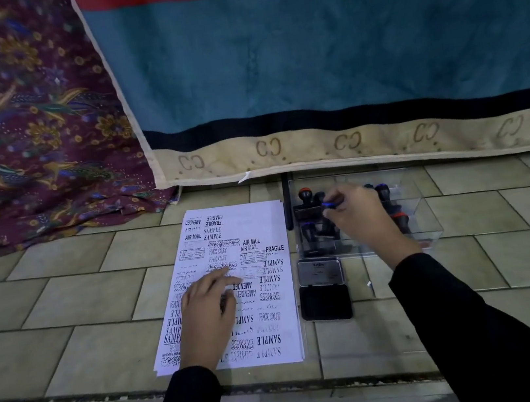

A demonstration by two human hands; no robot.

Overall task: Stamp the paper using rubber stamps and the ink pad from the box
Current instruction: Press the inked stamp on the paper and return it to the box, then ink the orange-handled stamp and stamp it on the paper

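A white paper point(260, 222) covered in many black stamp prints lies on the tiled floor. My left hand point(210, 315) rests flat on its lower left part, fingers apart. To the right stands a clear plastic box point(425, 211) holding several black rubber stamps point(306, 199). My right hand point(359, 217) reaches into the box, its fingertips closed on the blue-ringed knob of one stamp point(328, 206). An ink pad point(323, 286) lies hinged open in front of the box, its grey lid toward the box and its black pad nearer me.
A blue, red and cream blanket point(321, 54) hangs right behind the box. A purple floral cloth point(23, 133) covers the left back. A floor step edge point(282, 373) runs just below the paper. Bare tiles point(65, 299) lie left of the paper.
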